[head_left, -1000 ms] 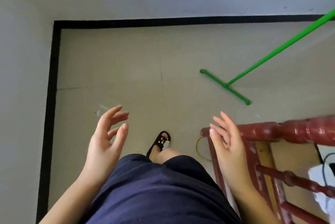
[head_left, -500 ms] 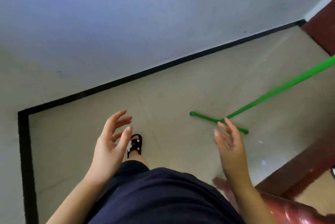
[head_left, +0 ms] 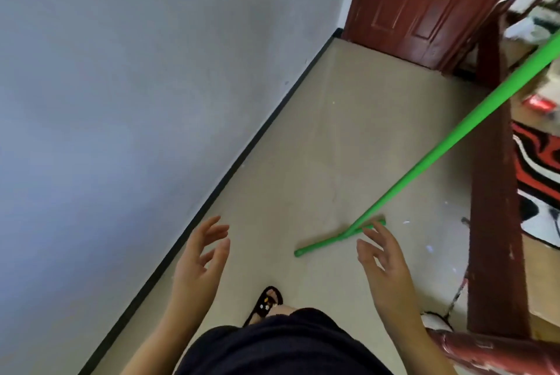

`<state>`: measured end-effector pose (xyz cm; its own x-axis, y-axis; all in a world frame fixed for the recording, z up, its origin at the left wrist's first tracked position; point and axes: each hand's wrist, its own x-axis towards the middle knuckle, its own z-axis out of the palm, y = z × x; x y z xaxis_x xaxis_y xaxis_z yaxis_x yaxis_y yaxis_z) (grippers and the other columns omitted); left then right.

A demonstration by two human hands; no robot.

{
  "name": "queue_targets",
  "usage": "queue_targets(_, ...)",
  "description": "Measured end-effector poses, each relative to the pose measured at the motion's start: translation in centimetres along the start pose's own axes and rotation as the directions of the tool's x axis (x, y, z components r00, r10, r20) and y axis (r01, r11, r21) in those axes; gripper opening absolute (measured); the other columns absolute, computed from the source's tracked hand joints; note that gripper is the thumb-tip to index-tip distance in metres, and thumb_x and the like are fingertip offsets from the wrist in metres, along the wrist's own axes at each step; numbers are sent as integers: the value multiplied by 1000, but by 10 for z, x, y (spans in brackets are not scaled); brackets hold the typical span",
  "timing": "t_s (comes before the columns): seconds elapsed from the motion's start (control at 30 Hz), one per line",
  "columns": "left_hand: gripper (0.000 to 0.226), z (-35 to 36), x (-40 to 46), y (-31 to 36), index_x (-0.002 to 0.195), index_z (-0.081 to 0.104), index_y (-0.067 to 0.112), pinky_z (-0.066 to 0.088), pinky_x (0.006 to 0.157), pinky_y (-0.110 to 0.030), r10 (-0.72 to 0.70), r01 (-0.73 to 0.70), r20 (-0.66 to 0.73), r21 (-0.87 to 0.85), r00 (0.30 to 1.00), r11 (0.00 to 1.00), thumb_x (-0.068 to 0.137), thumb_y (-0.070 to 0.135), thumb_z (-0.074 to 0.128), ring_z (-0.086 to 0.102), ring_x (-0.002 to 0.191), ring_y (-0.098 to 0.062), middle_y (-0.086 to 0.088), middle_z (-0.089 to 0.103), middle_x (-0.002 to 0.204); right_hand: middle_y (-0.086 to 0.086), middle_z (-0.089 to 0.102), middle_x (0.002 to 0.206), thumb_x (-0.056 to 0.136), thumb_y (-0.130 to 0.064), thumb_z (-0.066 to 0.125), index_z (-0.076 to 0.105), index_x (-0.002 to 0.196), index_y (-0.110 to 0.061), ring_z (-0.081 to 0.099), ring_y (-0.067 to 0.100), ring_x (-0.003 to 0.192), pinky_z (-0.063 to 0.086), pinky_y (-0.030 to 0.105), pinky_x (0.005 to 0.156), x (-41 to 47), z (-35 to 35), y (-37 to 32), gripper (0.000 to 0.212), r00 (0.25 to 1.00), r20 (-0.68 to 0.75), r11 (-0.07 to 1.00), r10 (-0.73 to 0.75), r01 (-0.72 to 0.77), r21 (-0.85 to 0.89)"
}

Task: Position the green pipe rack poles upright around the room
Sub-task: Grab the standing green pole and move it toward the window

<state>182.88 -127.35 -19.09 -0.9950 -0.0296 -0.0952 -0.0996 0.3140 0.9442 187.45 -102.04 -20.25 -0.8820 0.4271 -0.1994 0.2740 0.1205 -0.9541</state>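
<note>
Both hands empty: left hand (head_left: 198, 265) and right hand (head_left: 383, 262) hover with fingers spread, neither touching the green pole (head_left: 448, 154), which stands on its T-foot on the beige floor (head_left: 303, 162), shaft leaning up to the right. Looks like a between-poles step; next move probably means finding another pole to stand up. Room: grey wall (head_left: 121, 101) with black skirting left, red-brown door (head_left: 424, 4) ahead, dark wooden frame (head_left: 494, 223) right.

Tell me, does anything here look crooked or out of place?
Yes: the green pole leans at a slant toward the dark red furniture instead of standing upright on its crossbar foot. Both hands are empty.
</note>
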Motion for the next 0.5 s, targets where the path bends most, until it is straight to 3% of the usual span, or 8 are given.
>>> queue_targets(0.2, 36, 31, 115, 33, 106, 43, 49, 41, 82, -15, 75, -74, 173, -12, 982, 997, 88, 18, 50, 55, 100, 6, 12, 59, 107, -18, 55, 118, 88, -18, 54, 46, 126, -29, 54, -10, 98, 40, -2, 68, 79, 12, -31, 40, 988, -152, 998, 26, -18, 54)
queue_targets(0.3, 33, 56, 171, 48, 114, 45, 38, 41, 81, -16, 104, -102, 286, -24, 952, 995, 89, 16, 50, 55, 100, 7, 10, 60, 108, -16, 56, 115, 87, -14, 55, 48, 120, -32, 55, -14, 94, 41, -2, 67, 111, 12, -39, 37, 961, -273, 997, 45, -27, 71)
queue_targets(0.4, 34, 93, 229, 59, 115, 47, 34, 40, 81, -14, 152, -145, 459, -51, 875, 988, 89, 12, 50, 54, 100, 10, 11, 60, 108, -15, 57, 113, 87, -13, 55, 46, 117, -35, 55, -15, 94, 42, -1, 67, 142, 8, -45, 38, 899, -433, 996, 65, -35, 78)
queue_targets(0.5, 36, 135, 291, 75, 107, 49, 40, 47, 80, -16, 215, -220, 651, -74, 728, 973, 87, 11, 52, 56, 100, 5, 13, 64, 99, -13, 58, 112, 87, -15, 55, 46, 112, -40, 56, -16, 93, 42, -1, 68, 172, 6, -53, 37, 763, -640, 994, 88, -28, 103)
